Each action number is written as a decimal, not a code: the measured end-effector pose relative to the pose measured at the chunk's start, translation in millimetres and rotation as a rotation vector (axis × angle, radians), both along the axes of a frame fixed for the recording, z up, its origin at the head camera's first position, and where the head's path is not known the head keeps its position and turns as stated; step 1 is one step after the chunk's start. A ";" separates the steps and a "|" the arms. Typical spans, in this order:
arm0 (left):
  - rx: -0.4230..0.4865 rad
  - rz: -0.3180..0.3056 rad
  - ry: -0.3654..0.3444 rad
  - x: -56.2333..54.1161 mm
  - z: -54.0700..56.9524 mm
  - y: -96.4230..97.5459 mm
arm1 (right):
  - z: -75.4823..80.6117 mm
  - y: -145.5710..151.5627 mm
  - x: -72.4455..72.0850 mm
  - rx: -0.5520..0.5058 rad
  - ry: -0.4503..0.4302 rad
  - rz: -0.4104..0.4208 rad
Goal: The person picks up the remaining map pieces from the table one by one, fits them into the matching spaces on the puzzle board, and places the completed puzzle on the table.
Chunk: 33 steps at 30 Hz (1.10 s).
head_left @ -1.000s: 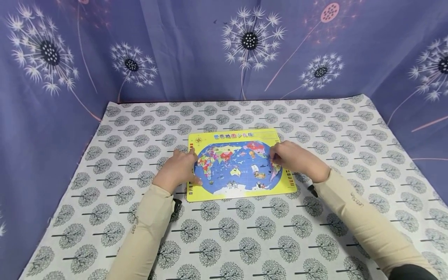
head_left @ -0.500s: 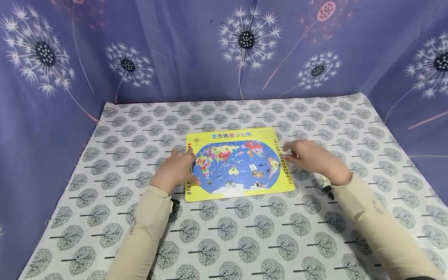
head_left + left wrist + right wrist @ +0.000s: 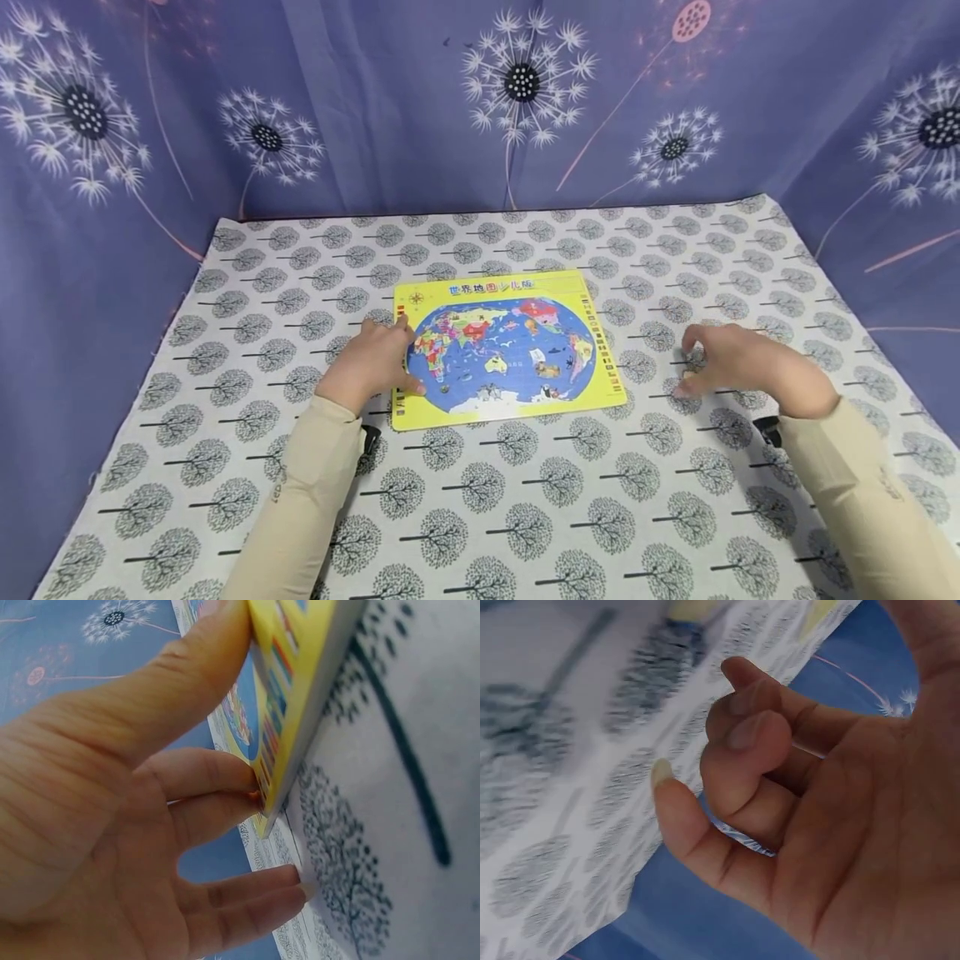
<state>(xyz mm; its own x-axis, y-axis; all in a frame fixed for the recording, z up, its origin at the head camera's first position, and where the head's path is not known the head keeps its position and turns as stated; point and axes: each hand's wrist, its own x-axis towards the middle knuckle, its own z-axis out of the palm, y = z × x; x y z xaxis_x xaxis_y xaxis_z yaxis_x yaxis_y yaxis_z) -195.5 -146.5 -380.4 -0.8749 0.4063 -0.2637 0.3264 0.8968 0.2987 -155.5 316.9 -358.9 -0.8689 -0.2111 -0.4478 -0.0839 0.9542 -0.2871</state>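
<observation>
A yellow-bordered world map puzzle board (image 3: 510,412) lies flat on the patterned cloth in the head view. My left hand (image 3: 367,362) rests at its left edge, thumb and fingers spread apart. In the left wrist view the thumb (image 3: 180,675) lies on the board's border (image 3: 289,727), and two fingertips touch it farther along. To the right of the board, my right hand (image 3: 750,367) hovers over the cloth, its fingers loosely bent. A small yellow and blue piece (image 3: 692,610) lies on the cloth by that hand, cut off by the right wrist view's top edge; its shape cannot be made out.
A white cloth (image 3: 480,492) with tree prints covers the table. Blue-purple curtains (image 3: 390,100) with dandelion prints stand along the back and both sides. Both forearms wear beige sleeves (image 3: 300,500).
My right hand has come off the map's right part and moved right over the cloth, its fingers parting. The left hand stays at the board's left edge. The head view has shifted slightly.
</observation>
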 end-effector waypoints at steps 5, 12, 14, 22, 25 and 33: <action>-0.004 0.002 -0.004 0.6 0.1 -0.6 | -8.3 6.2 10.6 0.013 0.002 -0.008; -0.002 0.007 -0.009 1.2 0.2 -0.6 | -12.5 9.7 14.1 0.046 0.040 0.012; -0.005 0.004 -0.007 1.1 0.0 -0.3 | -13.2 10.5 15.0 0.042 0.047 0.020; -0.010 -0.005 0.006 0.9 1.8 -0.5 | -20.3 14.5 17.4 -0.020 0.081 0.017; -0.009 -0.001 -0.001 0.9 2.0 -1.1 | -22.4 14.4 17.1 -0.018 0.095 0.023; -0.010 -0.001 -0.001 0.4 0.7 1.1 | -12.6 8.2 11.5 -0.037 0.086 0.037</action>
